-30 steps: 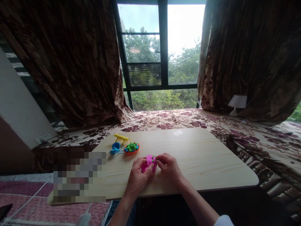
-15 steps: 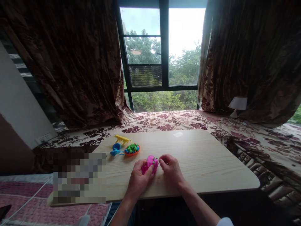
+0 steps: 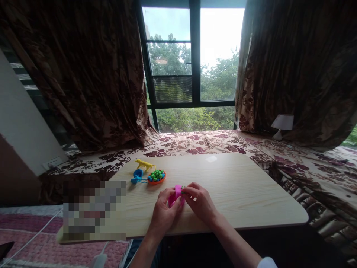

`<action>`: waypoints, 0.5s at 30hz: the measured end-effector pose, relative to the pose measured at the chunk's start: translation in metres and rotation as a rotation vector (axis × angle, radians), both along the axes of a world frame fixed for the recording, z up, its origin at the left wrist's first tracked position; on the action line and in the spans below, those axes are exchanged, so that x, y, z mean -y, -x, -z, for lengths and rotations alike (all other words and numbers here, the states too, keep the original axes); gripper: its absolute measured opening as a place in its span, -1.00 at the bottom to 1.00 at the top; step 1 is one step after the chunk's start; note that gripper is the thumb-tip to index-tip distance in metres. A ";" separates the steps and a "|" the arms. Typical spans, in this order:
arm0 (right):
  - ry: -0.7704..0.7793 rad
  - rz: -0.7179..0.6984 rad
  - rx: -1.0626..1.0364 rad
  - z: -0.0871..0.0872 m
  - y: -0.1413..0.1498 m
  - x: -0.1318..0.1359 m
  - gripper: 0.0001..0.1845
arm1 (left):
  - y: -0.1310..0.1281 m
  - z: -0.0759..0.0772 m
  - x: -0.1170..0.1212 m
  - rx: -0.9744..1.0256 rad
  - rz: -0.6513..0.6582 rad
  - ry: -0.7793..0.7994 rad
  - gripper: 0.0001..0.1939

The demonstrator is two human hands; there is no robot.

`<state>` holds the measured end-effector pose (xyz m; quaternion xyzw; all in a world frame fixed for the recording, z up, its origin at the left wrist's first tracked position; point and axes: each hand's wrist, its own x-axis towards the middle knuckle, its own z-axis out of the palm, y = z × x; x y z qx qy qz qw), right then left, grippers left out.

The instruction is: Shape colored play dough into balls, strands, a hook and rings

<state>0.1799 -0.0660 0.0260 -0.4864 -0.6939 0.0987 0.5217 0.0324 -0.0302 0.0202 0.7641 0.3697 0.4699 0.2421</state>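
My left hand (image 3: 165, 207) is closed around a bright pink object (image 3: 177, 191) with small green beads on it, just above the table near its front edge. The object's kind is hard to make out, as fingers cover much of it. My right hand (image 3: 199, 199) has thumb and forefinger pinched together at the pink object's right side, touching it by the green beads. Whatever sits between those fingertips is too small to name. Beyond my left hand stands an orange bowl (image 3: 156, 182) heaped with green and blue beads (image 3: 157, 175).
Beside the bowl lies a blue toy-like piece (image 3: 136, 176), with a yellow animal figure (image 3: 144, 164) behind it. A pale slip (image 3: 211, 159) rests at the far side of the wooden table (image 3: 237, 190). A blurred patch (image 3: 95, 210) covers the table's left end.
My right hand has moved left, bringing its pinched fingertips from beside the pink object onto its right side. The left hand keeps its hold; the pink object now looks slightly turned.
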 end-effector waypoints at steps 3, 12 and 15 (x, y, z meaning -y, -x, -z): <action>0.034 -0.006 0.136 -0.014 -0.004 0.001 -0.85 | -0.001 -0.002 0.002 -0.002 0.002 -0.030 -0.88; 0.234 0.010 -0.190 -0.004 0.003 -0.013 -0.90 | 0.000 -0.001 0.003 0.005 0.010 -0.048 -0.94; 0.365 -0.111 -0.502 0.005 0.003 -0.018 -0.86 | 0.001 0.000 0.002 -0.004 0.019 -0.041 -0.95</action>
